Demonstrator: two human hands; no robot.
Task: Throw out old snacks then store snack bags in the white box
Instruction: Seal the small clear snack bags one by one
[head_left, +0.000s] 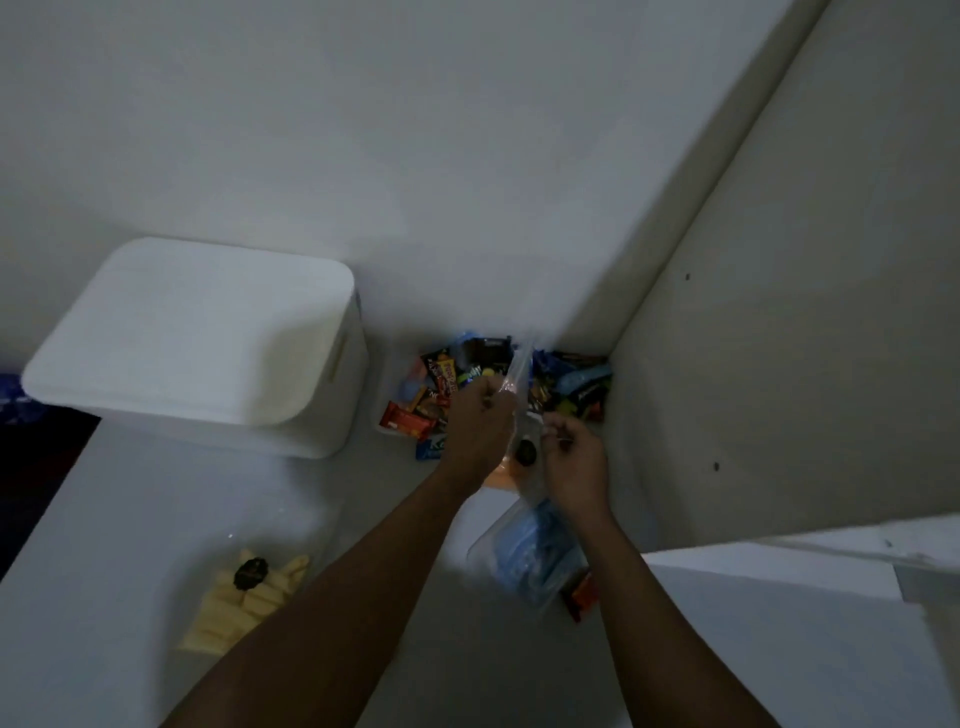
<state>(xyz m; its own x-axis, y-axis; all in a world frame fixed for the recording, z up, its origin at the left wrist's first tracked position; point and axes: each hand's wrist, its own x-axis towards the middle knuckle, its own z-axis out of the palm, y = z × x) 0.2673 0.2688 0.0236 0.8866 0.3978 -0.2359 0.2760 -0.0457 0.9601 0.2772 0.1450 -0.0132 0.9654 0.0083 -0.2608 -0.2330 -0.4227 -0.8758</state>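
A clear plastic snack bag (521, 375) with orange contents and a dark round label is held up between both hands. My left hand (480, 423) grips its upper edge. My right hand (575, 460) pinches its right side with curled fingers. Behind the hands, a pile of colourful snack packets (467, 379) fills the shelf corner. The white box (208, 338) with its lid on stands to the left. A clear bag of yellow snacks (244, 597) lies at the lower left. Under my right forearm lies a clear bag of blue packets (535, 551).
The white shelf surface (130, 519) meets a back wall and a right side panel (779, 364) with small holes. A red wrapper (582, 595) lies beside the blue bag. A white ledge (779, 623) juts in at the lower right. The scene is dim.
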